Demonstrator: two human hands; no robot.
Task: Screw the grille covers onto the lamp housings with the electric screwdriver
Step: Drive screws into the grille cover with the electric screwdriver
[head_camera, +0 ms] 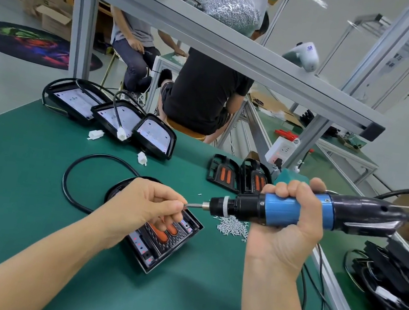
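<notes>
My left hand (149,203) pinches screw at bit tip; right hand (293,210) grips screwdriver (280,210). Lamp (159,238) beneath fingers, grille seated, unscrewed; three housings (113,117) beyond still uncovered.

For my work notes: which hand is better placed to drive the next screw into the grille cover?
Probably the right hand: it grips the electric screwdriver. The left hand only pinches at the bit's tip.

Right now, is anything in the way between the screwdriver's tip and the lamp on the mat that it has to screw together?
Yes: the left hand hangs over the lamp housing, its fingers pinching at the bit of the electric screwdriver, which the right hand holds sideways above the mat, not aimed at the lamp.
</notes>
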